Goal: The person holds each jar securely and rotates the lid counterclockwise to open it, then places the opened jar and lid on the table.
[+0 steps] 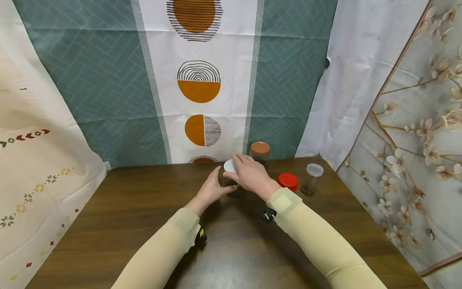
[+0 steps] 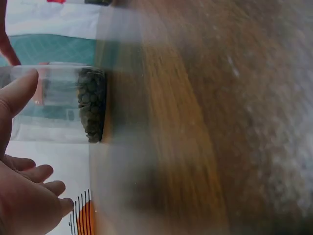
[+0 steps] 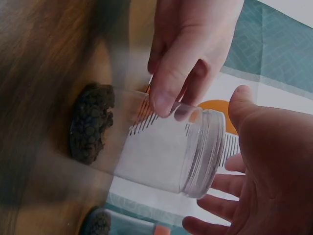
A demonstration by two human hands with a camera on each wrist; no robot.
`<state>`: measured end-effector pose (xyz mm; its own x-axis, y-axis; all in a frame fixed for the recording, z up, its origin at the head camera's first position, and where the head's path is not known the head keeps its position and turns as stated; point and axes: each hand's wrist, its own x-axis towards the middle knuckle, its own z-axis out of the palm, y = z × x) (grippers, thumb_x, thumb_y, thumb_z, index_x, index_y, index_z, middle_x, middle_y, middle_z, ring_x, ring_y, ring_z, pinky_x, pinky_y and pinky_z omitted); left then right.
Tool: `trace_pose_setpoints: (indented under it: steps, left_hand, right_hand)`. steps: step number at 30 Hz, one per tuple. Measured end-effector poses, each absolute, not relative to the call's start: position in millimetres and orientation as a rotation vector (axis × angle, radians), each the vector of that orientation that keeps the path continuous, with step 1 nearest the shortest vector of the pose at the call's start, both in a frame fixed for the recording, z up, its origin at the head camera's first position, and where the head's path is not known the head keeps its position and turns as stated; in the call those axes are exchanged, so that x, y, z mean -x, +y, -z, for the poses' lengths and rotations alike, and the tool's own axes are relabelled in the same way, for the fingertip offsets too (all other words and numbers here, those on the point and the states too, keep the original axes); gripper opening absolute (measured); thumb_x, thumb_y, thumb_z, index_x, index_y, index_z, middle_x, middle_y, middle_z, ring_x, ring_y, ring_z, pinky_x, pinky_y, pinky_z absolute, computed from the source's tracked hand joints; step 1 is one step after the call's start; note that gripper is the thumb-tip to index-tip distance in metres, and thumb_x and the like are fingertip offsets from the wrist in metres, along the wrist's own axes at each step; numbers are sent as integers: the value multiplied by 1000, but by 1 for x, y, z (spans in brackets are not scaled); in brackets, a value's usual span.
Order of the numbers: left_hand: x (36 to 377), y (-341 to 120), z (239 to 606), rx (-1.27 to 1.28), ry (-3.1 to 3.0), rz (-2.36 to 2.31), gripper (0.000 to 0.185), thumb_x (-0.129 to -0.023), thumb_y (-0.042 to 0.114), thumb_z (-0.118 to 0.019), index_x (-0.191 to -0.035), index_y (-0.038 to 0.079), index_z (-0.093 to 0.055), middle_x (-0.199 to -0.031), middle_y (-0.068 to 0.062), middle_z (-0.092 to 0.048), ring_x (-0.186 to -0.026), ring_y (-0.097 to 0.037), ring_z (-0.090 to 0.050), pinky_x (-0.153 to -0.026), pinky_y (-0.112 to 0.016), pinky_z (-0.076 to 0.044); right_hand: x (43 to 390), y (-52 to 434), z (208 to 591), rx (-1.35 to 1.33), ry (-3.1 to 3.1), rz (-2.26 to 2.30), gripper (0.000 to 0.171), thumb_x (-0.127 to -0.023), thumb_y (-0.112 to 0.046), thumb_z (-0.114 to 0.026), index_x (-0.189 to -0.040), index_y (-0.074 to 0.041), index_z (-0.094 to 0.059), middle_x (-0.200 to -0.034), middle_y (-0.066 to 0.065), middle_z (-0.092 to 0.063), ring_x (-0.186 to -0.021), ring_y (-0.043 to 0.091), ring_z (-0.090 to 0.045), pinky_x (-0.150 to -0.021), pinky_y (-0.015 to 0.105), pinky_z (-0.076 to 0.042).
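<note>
A clear jar [image 3: 151, 142] with dark pellets [image 3: 90, 125] in its bottom stands upright on the table between both hands. Its round top [image 1: 229, 165] looks pale and patterned in the head view. At the jar's side is my left hand [image 1: 209, 189], thumb in front of the wall, the other fingers spread. The left wrist view shows that thumb [image 2: 22, 93] over the jar; whether it touches is unclear. My right hand [image 1: 252, 174] reaches around the top from the right, fingers spread, and a gap shows beside the rim [image 3: 208, 152] in the right wrist view.
Behind the right hand stands a jar with an orange-brown lid [image 1: 260, 148]. To the right are a jar with a red lid [image 1: 288, 181] and a small clear-lidded jar [image 1: 311, 178] with dark contents. Curtains hang along the back and sides of the wooden table [image 1: 144, 216].
</note>
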<state>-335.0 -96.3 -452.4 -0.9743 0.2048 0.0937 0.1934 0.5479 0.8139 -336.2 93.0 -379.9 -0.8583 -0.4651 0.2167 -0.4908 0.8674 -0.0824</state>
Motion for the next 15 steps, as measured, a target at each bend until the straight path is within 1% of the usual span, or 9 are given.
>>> trace_pose_setpoints:
  steps: [3, 5, 9, 13, 15]
  left_hand:
    - [339, -94, 453, -372, 2726, -1503, 109, -94, 35, -91, -171, -1, -24, -175, -25, -30, -160, -42, -33, -127, -61, -30]
    - [341, -92, 454, -398, 2692, -1542, 107, -94, 33, -92, -171, 0, -26, -174, -21, -34, -159, -39, -36, -128, -59, -29]
    - [345, -86, 456, -439, 2627, -1637, 102, -93, 27, -93, -169, 2, -30, -170, -18, -40, -155, -35, -41, -128, -57, -31]
    - [349, -81, 461, -505, 2609, -1656, 97, -95, 24, -91, -168, 2, -32, -170, -20, -37, -153, -36, -43, -127, -54, -34]
    - [350, -79, 461, -520, 2599, -1655, 93, -95, 23, -91, -167, 4, -35, -170, -20, -35, -152, -36, -44, -126, -53, -35]
  right_hand:
    - [339, 89, 379, -714, -2879, -210, 88, -109, -66, -56, -172, -9, -35, -171, 12, -44, -153, 35, -46, -113, 58, -50]
    - [341, 88, 379, -692, -2898, -215, 88, -109, -67, -55, -172, -10, -35, -171, 11, -44, -153, 35, -47, -112, 59, -51]
    - [346, 85, 381, -676, -2914, -231, 84, -109, -68, -54, -170, -12, -37, -168, 10, -47, -148, 35, -51, -107, 61, -53]
    - [350, 82, 384, -675, -2901, -229, 80, -109, -68, -54, -166, -12, -43, -162, 11, -54, -141, 36, -56, -105, 60, -54]
    - [352, 80, 385, -673, -2899, -243, 78, -110, -68, -54, -163, -11, -47, -159, 11, -56, -139, 36, -58, -106, 58, -54]
